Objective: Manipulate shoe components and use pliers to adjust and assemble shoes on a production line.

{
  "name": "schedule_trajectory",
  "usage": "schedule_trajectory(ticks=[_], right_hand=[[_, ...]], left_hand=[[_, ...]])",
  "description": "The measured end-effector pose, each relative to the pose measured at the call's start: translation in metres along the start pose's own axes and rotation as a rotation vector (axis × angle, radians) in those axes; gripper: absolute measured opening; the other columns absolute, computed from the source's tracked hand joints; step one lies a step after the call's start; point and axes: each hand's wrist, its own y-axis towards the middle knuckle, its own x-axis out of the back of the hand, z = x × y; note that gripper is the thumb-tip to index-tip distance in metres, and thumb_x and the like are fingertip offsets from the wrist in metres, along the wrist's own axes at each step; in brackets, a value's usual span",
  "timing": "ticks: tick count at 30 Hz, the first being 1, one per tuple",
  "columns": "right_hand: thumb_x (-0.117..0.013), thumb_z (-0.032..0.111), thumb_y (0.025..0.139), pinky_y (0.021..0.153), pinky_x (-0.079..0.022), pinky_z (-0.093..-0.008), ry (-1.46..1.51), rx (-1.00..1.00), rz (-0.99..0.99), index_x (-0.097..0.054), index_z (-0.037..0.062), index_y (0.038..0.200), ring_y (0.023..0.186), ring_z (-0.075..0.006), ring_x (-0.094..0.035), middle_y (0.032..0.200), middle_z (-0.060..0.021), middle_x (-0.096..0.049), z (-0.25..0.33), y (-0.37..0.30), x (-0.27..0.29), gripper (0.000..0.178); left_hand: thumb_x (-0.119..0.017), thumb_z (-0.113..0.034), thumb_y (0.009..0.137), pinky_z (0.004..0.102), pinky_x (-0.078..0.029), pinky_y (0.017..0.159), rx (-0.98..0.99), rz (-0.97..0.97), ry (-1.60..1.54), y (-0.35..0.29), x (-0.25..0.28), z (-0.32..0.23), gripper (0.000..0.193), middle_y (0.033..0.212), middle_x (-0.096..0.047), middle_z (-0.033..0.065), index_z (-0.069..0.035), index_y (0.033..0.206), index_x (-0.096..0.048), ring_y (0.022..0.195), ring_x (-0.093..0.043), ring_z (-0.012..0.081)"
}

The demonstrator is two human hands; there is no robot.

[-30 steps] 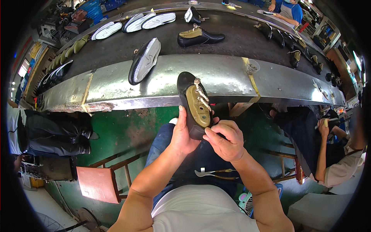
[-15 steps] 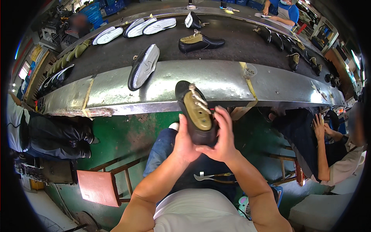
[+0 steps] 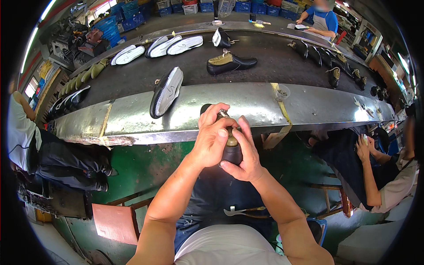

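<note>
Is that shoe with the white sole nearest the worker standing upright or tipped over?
Tipped over. The shoe lies on its side on the conveyor belt, its white sole turned outward.

Pretty typical workshop setup here. A long conveyor belt (image 3: 132,77) with a dark top and a shiny metal front edge (image 3: 309,104) runs across the upper half of the frame. Below it there's a green-painted wall panel (image 3: 141,165). Blue plastic crates (image 3: 132,13) are stacked along the top, bright windows (image 3: 33,86) sit at the far left, and a reddish wooden stool (image 3: 117,223) stands lower left.
</note>
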Motion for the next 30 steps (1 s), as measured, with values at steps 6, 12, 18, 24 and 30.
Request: schedule_trajectory(ticks=[6, 12, 18, 24, 30], right_hand=[[-0.076, 0.035, 0.084, 0.116, -0.030, -0.0534, -0.153, 0.065, -0.008, -0.040, -0.0091, 0.143, 0.145, -0.0497, -0.030, 0.153, -0.0389, -0.028, -0.001, 0.020, 0.001, 0.082], [-0.075, 0.027, 0.084, 0.115, -0.034, -0.0495, -0.025, -0.090, -0.218, -0.043, -0.0059, 0.140, 0.142, -0.0460, -0.038, 0.152, -0.0348, -0.034, 0.009, 0.010, -0.029, 0.072], [-0.073, 0.007, 0.085, 0.110, -0.041, -0.0387, 0.196, -0.374, -0.346, -0.027, -0.0057, 0.152, 0.133, -0.0267, -0.050, 0.151, -0.0225, -0.041, 0.023, 0.010, -0.025, 0.082], [-0.068, 0.000, 0.084, 0.100, -0.048, -0.0329, 0.749, -0.811, -0.486, -0.040, -0.0065, 0.145, 0.115, -0.0187, -0.060, 0.127, -0.0121, -0.059, 0.013, 0.026, 0.009, 0.068], [-0.069, 0.007, 0.086, 0.096, -0.049, -0.0314, 0.352, -0.620, -0.595, -0.041, -0.0062, 0.144, 0.109, -0.0174, -0.061, 0.124, -0.0130, -0.060, -0.056, 0.071, 0.017, 0.065]], left_hand=[[-0.034, -0.049, 0.104, 0.0483, -0.029, 0.106, -0.061, 0.069, -0.009, 0.020, 0.011, 0.010, 0.058, 0.121, -0.055, 0.0174, -0.005, 0.100, -0.070, 0.120, -0.047, 0.0352], [-0.043, -0.031, 0.104, 0.0432, -0.037, 0.100, 0.123, -0.052, -0.180, 0.025, -0.003, 0.010, 0.045, 0.099, -0.064, 0.0106, -0.003, 0.082, -0.071, 0.104, -0.056, 0.0284], [-0.039, -0.035, 0.108, 0.0362, -0.045, 0.093, 0.172, 0.079, -0.245, 0.050, -0.007, 0.004, 0.053, 0.109, -0.065, 0.0114, 0.004, 0.089, -0.069, 0.099, -0.060, 0.0245], [-0.060, -0.021, 0.098, 0.0429, -0.035, 0.112, 0.088, -0.252, 0.036, 0.033, -0.003, 0.028, 0.036, 0.144, -0.048, 0.0192, -0.001, 0.128, -0.055, 0.133, -0.046, 0.0323], [-0.077, -0.026, 0.084, 0.0471, -0.034, 0.113, 0.317, -0.316, 1.003, 0.017, 0.128, 0.125, 0.068, 0.144, -0.043, 0.0307, 0.007, 0.136, -0.047, 0.136, -0.042, 0.0428]])
